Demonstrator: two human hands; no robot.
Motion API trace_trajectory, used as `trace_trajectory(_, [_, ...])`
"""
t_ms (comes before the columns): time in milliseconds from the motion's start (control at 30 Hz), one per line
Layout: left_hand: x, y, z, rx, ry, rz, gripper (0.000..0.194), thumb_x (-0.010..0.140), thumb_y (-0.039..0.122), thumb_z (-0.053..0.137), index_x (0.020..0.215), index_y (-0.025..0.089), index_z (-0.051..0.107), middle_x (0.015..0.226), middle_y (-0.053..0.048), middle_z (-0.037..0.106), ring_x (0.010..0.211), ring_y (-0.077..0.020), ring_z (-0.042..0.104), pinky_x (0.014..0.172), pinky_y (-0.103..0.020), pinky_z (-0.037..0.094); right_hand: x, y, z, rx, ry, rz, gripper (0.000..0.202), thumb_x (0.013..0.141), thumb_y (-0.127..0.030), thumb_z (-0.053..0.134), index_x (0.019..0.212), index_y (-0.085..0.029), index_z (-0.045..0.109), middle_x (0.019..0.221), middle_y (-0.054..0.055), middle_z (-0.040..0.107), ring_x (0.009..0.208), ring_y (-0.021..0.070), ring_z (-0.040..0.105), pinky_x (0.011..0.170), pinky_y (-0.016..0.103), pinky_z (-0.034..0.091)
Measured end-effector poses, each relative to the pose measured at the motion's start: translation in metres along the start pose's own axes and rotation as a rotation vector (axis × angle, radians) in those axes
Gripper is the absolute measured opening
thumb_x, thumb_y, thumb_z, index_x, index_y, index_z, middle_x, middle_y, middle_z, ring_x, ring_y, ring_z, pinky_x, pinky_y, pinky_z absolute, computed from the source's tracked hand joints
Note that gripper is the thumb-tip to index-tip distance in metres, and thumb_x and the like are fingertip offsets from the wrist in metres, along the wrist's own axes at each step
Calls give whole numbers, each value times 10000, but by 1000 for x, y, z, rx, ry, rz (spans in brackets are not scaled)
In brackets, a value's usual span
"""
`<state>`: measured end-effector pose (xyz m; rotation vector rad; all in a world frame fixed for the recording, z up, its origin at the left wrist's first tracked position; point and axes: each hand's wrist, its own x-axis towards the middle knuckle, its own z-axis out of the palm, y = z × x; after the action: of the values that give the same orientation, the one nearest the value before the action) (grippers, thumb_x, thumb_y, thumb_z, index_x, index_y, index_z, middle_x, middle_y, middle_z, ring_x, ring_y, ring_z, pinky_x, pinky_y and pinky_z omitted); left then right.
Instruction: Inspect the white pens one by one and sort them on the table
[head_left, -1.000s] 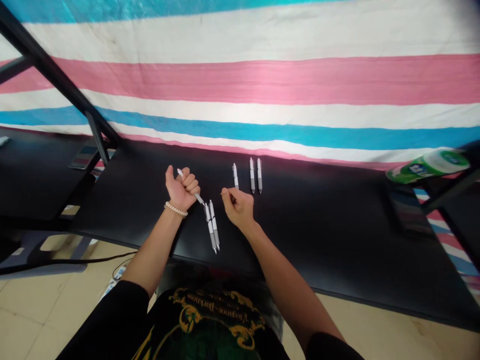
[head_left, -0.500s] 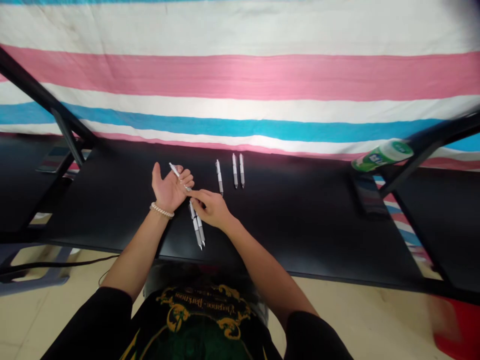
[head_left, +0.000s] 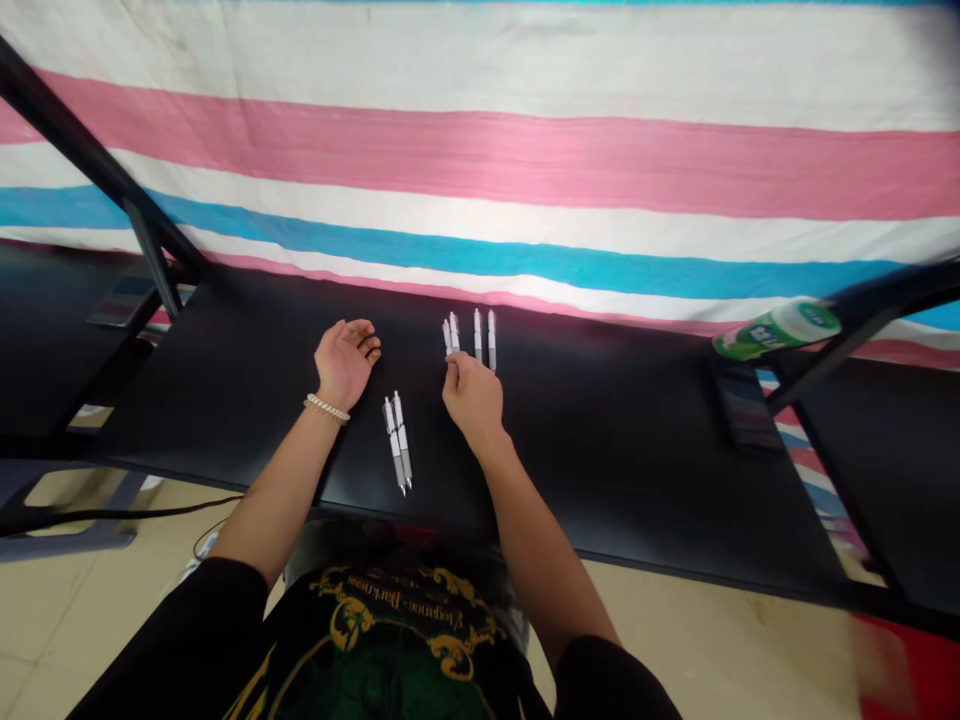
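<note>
My right hand pinches a white pen over the black table. Right against that pen lies another white pen, its lower end hidden by my fingers. Two more white-and-grey pens, a left one and a right one, lie side by side just beyond my knuckles. My left hand rests palm up to the left, fingers loosely bent and holding nothing. Between my forearms, nearer the front edge, a pair of white pens with grey grips, one left and one right, lie together.
The black tabletop meets a striped sheet at the back. A green-and-white canister stands at the right beside a black metal frame. Another frame bar slants at the left. A red object is below right.
The pen that lay across my left hand has gone from it. My right hand has moved right and away, now with a pen at the back group. My left hand stays palm up, empty.
</note>
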<state>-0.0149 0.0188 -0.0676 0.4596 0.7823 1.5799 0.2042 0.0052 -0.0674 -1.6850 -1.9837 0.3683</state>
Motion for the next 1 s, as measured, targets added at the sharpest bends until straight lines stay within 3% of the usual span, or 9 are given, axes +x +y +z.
trace_trajectory(167, [1, -6, 3, 40, 5, -1, 140, 779, 292, 681, 723, 171, 638, 737, -20, 577, 625, -107, 543, 600, -242, 443, -2, 2, -3, -147, 1, -23, 279, 969, -230, 460, 1102, -211, 705, 896, 92, 728, 881, 254, 618, 751, 329, 393])
trace_trajectory(267, [1, -8, 5, 87, -7, 24, 144, 771, 247, 691, 692, 172, 597, 697, -6, 536, 593, -94, 500, 570, -230, 413, -3, 2, -1, -193, 27, -33, 301, 985, -305, 469, 1151, -210, 701, 810, 94, 700, 833, 259, 587, 770, 346, 394])
trace_trajectory(400, [0, -9, 6, 93, -20, 39, 152, 762, 224, 701, 689, 167, 580, 683, 1, 515, 580, -88, 473, 560, -226, 393, -5, 2, 4, -176, 46, -128, 370, 991, -403, 486, 1255, -219, 669, 893, 99, 675, 889, 261, 569, 824, 353, 409])
trace_trajectory(567, [-1, -10, 6, 117, -32, 48, 168, 767, 219, 706, 686, 168, 568, 686, -1, 519, 580, -88, 467, 557, -224, 386, -3, 2, 7, -215, -41, -183, 323, 989, -264, 453, 1181, -208, 707, 982, 106, 665, 945, 251, 565, 859, 354, 405])
trace_trajectory(800, [0, -12, 5, 138, -48, 67, 192, 764, 201, 726, 673, 167, 560, 684, 0, 520, 587, -82, 471, 555, -215, 392, 3, 12, 1, -232, 28, -73, 309, 973, -260, 460, 1112, -156, 716, 1004, 140, 692, 981, 281, 554, 876, 384, 400])
trace_trajectory(933, [0, -12, 6, 147, -50, 77, 201, 761, 197, 738, 667, 170, 562, 649, 9, 519, 570, -75, 475, 540, -208, 396, 4, 9, -4, -118, 96, -50, 302, 953, -247, 474, 1121, -136, 699, 1022, 148, 704, 1001, 279, 570, 902, 398, 419])
trace_trajectory(1000, [0, -12, 5, 173, -33, 93, 157, 740, 169, 752, 722, 183, 597, 568, 44, 475, 503, -67, 433, 498, -201, 369, 2, 3, -10, 63, 37, -44, 309, 948, -275, 499, 1178, -151, 664, 902, 98, 706, 896, 235, 606, 844, 361, 454])
